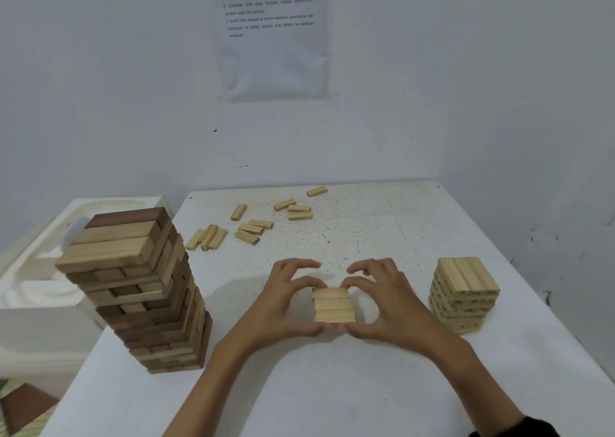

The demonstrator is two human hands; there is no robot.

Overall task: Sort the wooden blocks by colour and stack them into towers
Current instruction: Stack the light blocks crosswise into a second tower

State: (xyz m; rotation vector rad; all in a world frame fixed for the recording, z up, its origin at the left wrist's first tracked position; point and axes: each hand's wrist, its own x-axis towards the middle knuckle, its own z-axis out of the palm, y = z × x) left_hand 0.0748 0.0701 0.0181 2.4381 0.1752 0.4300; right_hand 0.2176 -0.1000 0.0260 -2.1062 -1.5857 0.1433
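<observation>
A small group of three light wooden blocks (333, 305) lies side by side on the white table (332, 386), near its middle. My left hand (286, 300) curls round the group's left side and my right hand (389, 300) round its right side, fingers and thumbs pinching the block ends. A tall tower of mixed dark and light blocks (139, 290) stands to the left. A shorter tower of light blocks only (464, 295) stands to the right. Several loose light blocks (253, 227) lie scattered at the table's far side.
A white moulded foam tray (36, 270) sits beside the table on the left, behind the tall tower. A printed sheet in a plastic sleeve (271, 33) hangs on the wall. The table's right edge runs close to the light tower.
</observation>
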